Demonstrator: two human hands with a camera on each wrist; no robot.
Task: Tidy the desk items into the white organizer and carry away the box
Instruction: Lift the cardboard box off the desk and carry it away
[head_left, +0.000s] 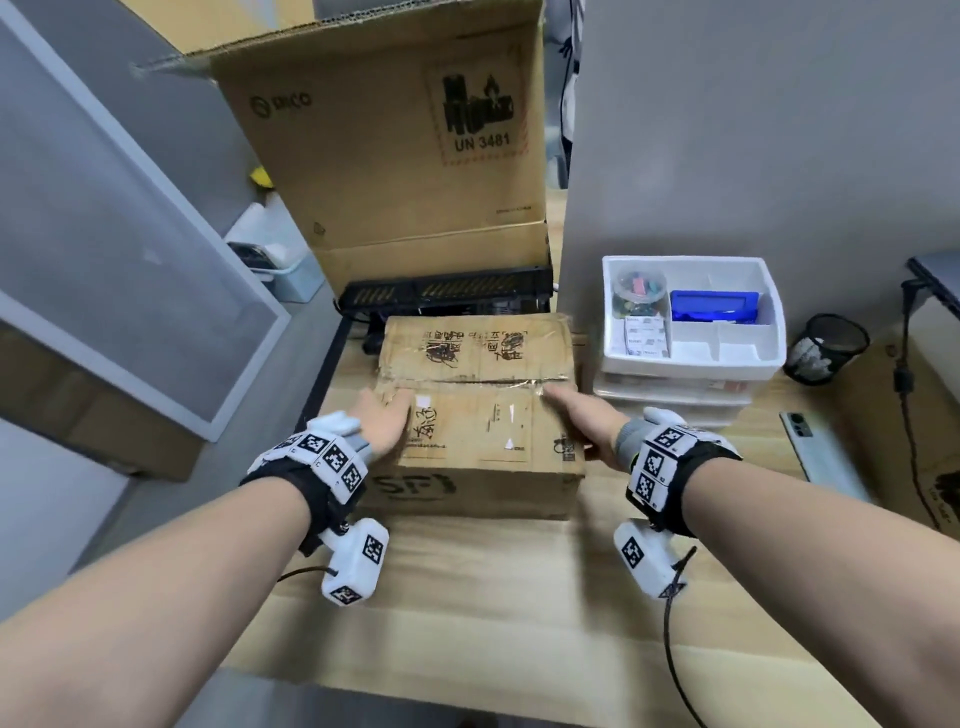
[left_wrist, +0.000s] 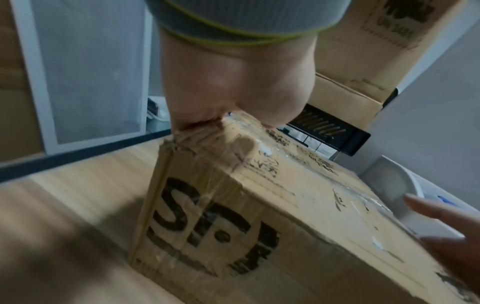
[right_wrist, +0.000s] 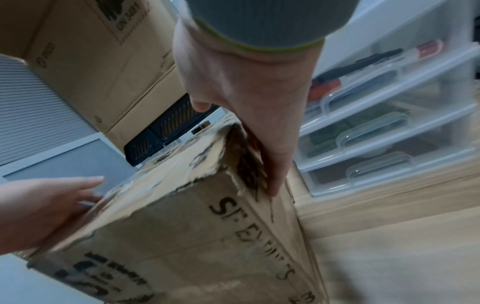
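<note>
Pale wood tabletop (head_left: 467, 597) between grey partitions; a worn cardboard box (head_left: 478, 410) sits at its middle, beside the white organizer (head_left: 769, 312).

Left hand (head_left: 382, 421) and right hand (head_left: 584, 418) flank it, fingers straight, gripping nothing; soft crushed corners, glossy slippery tape; likely light; best held low on both stiff side walls.

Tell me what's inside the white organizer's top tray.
The white plastic organizer holds a clear round jar of colourful clips, a blue rectangular box and small white labelled packets. Its front compartments look empty; anything under these items is hidden.
</note>
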